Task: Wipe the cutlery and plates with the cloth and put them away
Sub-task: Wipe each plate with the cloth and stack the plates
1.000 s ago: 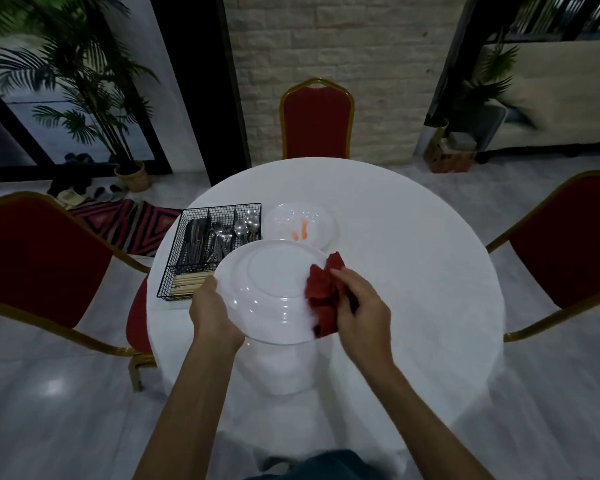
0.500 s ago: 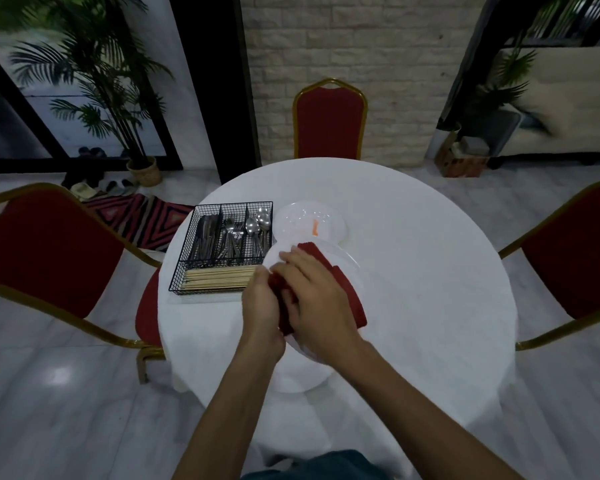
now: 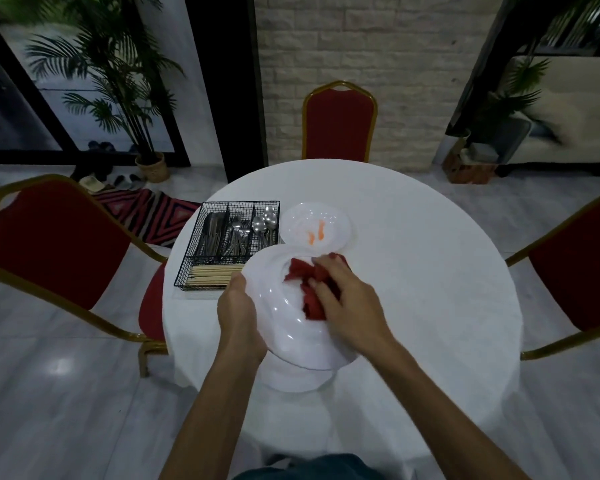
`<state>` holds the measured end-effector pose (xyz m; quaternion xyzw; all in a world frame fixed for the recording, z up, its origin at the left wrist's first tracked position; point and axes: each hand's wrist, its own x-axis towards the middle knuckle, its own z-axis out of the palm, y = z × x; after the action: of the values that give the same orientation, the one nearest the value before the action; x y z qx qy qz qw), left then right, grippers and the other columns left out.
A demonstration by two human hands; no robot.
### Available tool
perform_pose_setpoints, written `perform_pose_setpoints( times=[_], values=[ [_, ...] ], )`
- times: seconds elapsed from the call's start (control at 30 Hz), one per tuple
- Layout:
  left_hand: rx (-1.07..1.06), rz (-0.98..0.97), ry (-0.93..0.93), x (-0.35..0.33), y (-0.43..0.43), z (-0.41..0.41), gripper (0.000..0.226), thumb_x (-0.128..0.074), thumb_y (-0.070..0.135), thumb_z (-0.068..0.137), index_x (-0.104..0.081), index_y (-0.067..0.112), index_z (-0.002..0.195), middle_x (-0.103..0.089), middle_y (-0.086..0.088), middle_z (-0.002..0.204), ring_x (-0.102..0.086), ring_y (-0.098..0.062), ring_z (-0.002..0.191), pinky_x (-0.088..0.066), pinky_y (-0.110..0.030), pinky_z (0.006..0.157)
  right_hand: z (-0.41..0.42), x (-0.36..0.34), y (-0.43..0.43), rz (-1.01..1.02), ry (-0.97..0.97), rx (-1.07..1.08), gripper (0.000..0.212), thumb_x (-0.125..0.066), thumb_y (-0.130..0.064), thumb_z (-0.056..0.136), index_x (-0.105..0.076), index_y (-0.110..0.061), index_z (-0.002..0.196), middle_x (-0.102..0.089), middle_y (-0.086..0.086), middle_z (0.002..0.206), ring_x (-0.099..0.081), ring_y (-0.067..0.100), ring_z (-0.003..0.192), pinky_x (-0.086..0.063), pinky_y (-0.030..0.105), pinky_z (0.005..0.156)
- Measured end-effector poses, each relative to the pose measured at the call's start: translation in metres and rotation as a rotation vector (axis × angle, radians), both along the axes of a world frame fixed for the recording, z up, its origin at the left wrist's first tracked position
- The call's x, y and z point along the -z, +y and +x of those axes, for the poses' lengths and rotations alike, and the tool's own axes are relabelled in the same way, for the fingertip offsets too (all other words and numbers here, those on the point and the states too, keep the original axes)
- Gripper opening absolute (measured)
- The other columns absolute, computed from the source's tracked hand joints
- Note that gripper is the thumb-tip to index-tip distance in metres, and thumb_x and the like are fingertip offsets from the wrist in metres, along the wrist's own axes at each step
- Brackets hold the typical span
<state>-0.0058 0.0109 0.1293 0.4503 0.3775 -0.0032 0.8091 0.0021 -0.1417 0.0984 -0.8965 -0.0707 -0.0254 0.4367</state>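
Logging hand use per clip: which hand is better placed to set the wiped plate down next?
Left, probably. The left hand grips the rim of the held plate, while the right hand is busy pressing the red cloth onto it.

Your counter (image 3: 413, 271) is round and covered by a white tablecloth (image 3: 447, 341). At its left edge sits a black wire cutlery basket (image 3: 191, 251). Just beside the basket, toward the centre, lies a white plate smeared orange (image 3: 329, 216). Another white plate (image 3: 291, 381) lies at the near edge.
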Motion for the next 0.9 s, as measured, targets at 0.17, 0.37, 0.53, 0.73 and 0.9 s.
perform_pose_setpoints(
  times=[0.17, 0.37, 0.53, 0.73, 0.9],
  values=[
    [0.041, 0.081, -0.007, 0.008, -0.014, 0.003, 0.037, -0.046, 0.038, 0.105, -0.069, 0.010, 0.108, -0.074, -0.017, 0.106, -0.071, -0.031, 0.098, -0.057, -0.043, 0.089, -0.010, -0.009, 0.023, 0.059, -0.010, -0.101, 0.044, -0.051, -0.026, 0.105, -0.044, -0.034, 0.147, -0.058, -0.015, 0.143, -0.053, 0.007, 0.129, -0.042, 0.029, 0.109],
    [0.049, 0.065, -0.035, -0.004, -0.009, -0.002, 0.036, -0.047, 0.040, 0.106, -0.064, 0.016, 0.127, -0.072, -0.010, 0.115, -0.068, -0.032, 0.105, -0.053, -0.051, 0.097, -0.009, 0.000, -0.004, 0.053, 0.022, 0.086, 0.046, -0.050, -0.034, 0.104, -0.035, -0.034, 0.147, -0.063, -0.009, 0.132, -0.061, 0.017, 0.116, -0.049, 0.037, 0.098],
    [-0.020, 0.010, -0.024, -0.007, -0.014, -0.002, 0.037, -0.047, 0.039, 0.106, -0.065, 0.012, 0.124, -0.073, -0.011, 0.111, -0.070, -0.032, 0.101, -0.058, -0.044, 0.085, -0.047, -0.011, 0.002, -0.077, -0.100, 0.047, 0.043, -0.042, -0.036, 0.105, -0.047, -0.029, 0.147, -0.054, -0.011, 0.147, -0.049, 0.011, 0.133, -0.040, 0.032, 0.112],
    [0.156, 0.183, -0.065, 0.001, -0.040, -0.007, 0.035, -0.046, 0.033, 0.105, -0.074, 0.012, 0.099, -0.077, -0.013, 0.095, -0.073, -0.029, 0.096, -0.058, -0.039, 0.082, -0.029, -0.026, 0.020, 0.016, -0.104, -0.043, 0.050, -0.044, -0.025, 0.106, -0.036, -0.028, 0.155, -0.046, -0.008, 0.156, -0.043, 0.007, 0.140, -0.036, 0.028, 0.117],
    [0.259, 0.319, -0.109, -0.003, -0.048, -0.017, 0.041, -0.041, 0.042, 0.106, -0.063, 0.017, 0.130, -0.067, -0.006, 0.129, -0.061, -0.024, 0.119, -0.049, -0.044, 0.104, 0.016, -0.026, -0.010, 0.066, 0.016, 0.101, 0.037, -0.057, -0.038, 0.100, -0.053, -0.027, 0.135, -0.063, -0.007, 0.134, -0.058, 0.017, 0.124, -0.047, 0.035, 0.105]
  ],
)
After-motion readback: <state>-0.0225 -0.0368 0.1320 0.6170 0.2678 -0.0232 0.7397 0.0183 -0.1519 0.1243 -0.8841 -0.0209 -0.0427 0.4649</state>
